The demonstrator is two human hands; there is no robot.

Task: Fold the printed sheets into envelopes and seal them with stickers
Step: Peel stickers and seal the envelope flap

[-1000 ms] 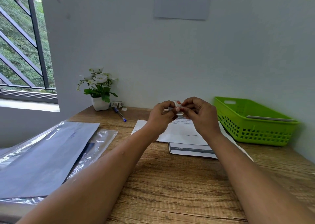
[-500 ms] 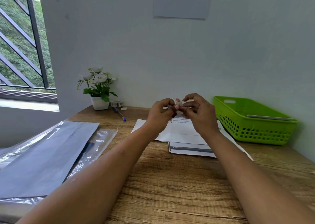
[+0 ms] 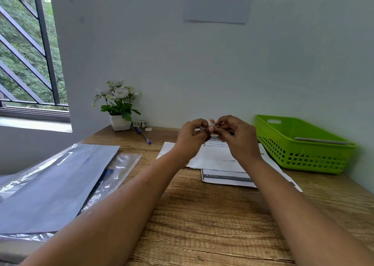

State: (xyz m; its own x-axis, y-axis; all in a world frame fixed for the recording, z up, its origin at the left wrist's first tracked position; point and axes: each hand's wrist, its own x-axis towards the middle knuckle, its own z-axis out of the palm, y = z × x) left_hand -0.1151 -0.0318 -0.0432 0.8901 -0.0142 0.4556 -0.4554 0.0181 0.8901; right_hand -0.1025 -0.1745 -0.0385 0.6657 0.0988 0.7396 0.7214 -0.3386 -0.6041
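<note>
Bare wooden surface (image 3: 212,215) lies open near the person. Printed sheets (image 3: 220,160) cover the middle, a green basket (image 3: 303,154) blocks the right, plastic sleeves (image 3: 56,184) the left.

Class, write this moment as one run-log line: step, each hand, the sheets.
step: handling sticker roll | left hand: holds roll | right hand: pinches roll | printed sheets: lying on table

On the desk | two hands: left hand (image 3: 191,139), right hand (image 3: 239,139) | two sticker rolls: held roll (image 3: 210,122), far roll (image 3: 139,122) | one flower pot (image 3: 119,122) | one pen (image 3: 144,136) | one green basket (image 3: 307,154) | one wall sheet (image 3: 217,1) | printed sheets (image 3: 220,158): at least two
</note>
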